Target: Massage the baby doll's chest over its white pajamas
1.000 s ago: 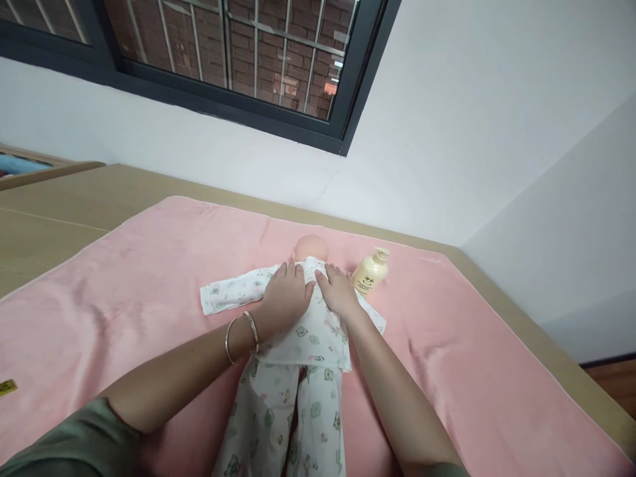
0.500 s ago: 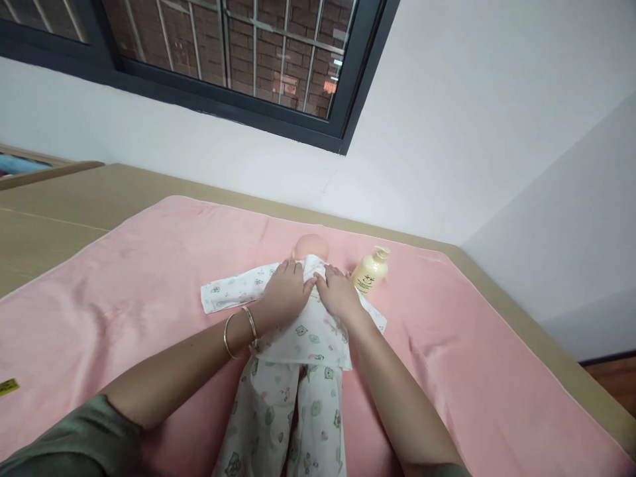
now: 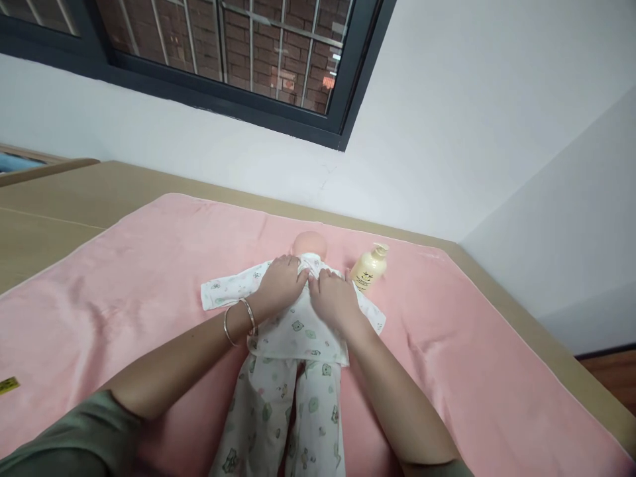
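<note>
While both hands press flat, ungripping, on doll, pink blanket covers bed under window.

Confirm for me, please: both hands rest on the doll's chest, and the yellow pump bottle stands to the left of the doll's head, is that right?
Not quite. In the head view the pump bottle stands to the right of the doll, not the left. The left hand and right hand do rest on the doll's chest.

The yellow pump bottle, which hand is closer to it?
Right. The right hand lies on the doll's chest just beside the yellow pump bottle; the left hand is across the chest, farther off.
</note>
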The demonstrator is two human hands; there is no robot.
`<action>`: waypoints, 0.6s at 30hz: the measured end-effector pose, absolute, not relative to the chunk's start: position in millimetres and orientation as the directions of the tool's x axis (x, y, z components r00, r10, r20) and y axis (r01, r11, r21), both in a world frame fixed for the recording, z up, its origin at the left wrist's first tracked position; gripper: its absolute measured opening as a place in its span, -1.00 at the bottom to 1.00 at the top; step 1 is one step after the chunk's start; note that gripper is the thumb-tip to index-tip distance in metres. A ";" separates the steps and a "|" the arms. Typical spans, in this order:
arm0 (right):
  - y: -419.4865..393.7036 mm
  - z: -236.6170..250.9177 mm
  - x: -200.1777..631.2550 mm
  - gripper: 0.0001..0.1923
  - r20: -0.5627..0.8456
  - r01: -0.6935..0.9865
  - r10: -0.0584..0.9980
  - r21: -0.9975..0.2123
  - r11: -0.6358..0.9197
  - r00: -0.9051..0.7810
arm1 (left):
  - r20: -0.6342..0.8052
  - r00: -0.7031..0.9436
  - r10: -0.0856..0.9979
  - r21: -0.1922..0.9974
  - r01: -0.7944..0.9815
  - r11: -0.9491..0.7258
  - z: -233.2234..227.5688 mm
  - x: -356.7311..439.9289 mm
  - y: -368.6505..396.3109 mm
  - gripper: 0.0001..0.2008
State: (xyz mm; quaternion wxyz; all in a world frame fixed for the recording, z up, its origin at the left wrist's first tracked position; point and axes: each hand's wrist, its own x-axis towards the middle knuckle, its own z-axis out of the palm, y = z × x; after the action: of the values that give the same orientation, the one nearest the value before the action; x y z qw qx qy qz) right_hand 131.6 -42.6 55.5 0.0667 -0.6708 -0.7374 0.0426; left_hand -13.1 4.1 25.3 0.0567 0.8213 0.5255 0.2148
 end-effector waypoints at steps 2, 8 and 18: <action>-29.5 52.2 144.3 -0.40 0.015 0.964 0.997 -0.254 0.083 -0.082 | 0.343 0.378 0.860 0.255 0.844 -0.473 20.7 -6.3 -9.3 -0.54; -7.6 43.6 163.7 -0.44 -0.004 0.906 0.999 -0.422 0.034 -0.039 | 0.411 0.368 0.834 0.232 0.842 -0.486 13.5 4.9 -28.6 -0.52; -46.9 55.7 125.0 -0.51 0.163 0.987 0.975 -0.038 0.156 -0.148 | 0.303 0.271 0.914 0.322 0.873 -0.365 25.0 -11.8 5.6 -0.57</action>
State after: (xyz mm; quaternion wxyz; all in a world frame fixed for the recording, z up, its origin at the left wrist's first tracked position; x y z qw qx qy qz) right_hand 125.0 -46.9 55.7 0.0745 -0.6483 -0.7567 -0.0385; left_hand -11.8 5.6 25.0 0.0455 0.7958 0.5614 0.2222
